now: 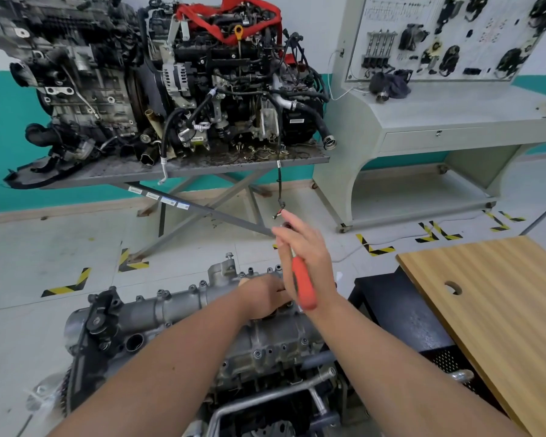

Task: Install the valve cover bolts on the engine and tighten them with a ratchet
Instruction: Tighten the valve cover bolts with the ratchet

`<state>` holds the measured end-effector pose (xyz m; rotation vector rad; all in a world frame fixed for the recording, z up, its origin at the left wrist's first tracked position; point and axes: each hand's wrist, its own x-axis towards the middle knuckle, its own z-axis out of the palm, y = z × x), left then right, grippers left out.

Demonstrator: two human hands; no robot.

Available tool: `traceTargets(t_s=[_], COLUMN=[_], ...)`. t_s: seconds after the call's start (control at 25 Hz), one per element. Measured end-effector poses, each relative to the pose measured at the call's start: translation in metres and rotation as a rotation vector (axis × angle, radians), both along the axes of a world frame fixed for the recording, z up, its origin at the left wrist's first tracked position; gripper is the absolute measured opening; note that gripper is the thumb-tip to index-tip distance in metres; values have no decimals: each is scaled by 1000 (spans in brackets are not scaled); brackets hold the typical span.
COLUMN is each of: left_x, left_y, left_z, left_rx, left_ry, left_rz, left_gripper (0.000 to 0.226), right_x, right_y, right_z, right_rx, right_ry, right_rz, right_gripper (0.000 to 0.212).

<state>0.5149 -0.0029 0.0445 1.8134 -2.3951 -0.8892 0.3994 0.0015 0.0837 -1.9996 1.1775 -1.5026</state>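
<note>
Holding an orange-handled ratchet [303, 283] upright, the right hand [308, 250] hovers; the left hand [264, 296] grip pinches something unclear on the valve cover [183, 305].

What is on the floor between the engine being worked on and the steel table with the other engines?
In the head view, mostly bare pale floor lies between the engine and the steel table, with black-and-yellow tape marks on it.

No legible text.
White stickers on the table brace [158, 196] and the wall panel's print [391, 11]: too blurred to read.
</note>
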Motion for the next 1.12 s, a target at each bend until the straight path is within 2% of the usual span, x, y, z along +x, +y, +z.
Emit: traceTargets(t_s=[0.04, 0.12, 0.2, 0.28, 0.36, 0.44, 0.52, 0.6, 0.64, 0.72, 0.8, 0.88, 0.92, 1.0, 1.04, 1.12], left_x=[0, 2, 3, 1, 1, 4, 7, 8, 8, 8, 6, 7, 7, 7, 5, 4], left_y=[1, 4, 7, 9, 6, 3, 2, 3, 4, 3, 3, 2, 2, 1, 0, 0], left_z=[1, 1, 1, 5, 2, -1, -5, -5, -3, -3, 0, -1, -1, -2, -2, -4], left_rx=[-8, -12, -78, 3, 112, 112, 101, 97, 89, 63, 73, 68, 65, 64, 64, 63], left_ry=[-8, 76, 212, 208, 214, 185, 164, 153, 143, 110, 97, 105, 100, 104, 104, 120], left_rz=[-15, 19, 56, 39, 22, 36, 35, 33, 29, 0, -19, -17, -11, 1, 5, 23], left_gripper=[15, 35, 46, 40, 37, 43, 45, 47, 47, 43, 40, 38, 36, 36, 36, 36], right_x=[-2, -2, 1, -1, -2, 2, 8, 10, 8, 2, -5, -9, -8, -6, -5, -2], right_y=[-2, -3, -1, -1, 2, 2, -8, -18, -21, -16, -9, -7, -5, -2, 0, 6], right_z=[-4, -2, 11, 23, 37, 56, 71, 83, 87, 88, 78, 62, 55, 41, 33, 22], right_rx=[-182, -380, -404, -420, -345, -133, 84, 435, 661, 1083, 1204, 1133, 1076, 963, 901, 751], right_ry=[164, 409, 624, 791, 951, 1095, 1137, 982, 767, 98, -569, -975, -1087, -1127, -1071, -801], right_rz=[-11, -36, -101, -191, -244, -220, -195, -97, -12, 151, 203, 217, 244, 292, 303, 252], right_gripper=[30, 31, 26, 23, 39, 50, 47, 35, 27, 13, 12, 6, 4, 9, 12, 18])
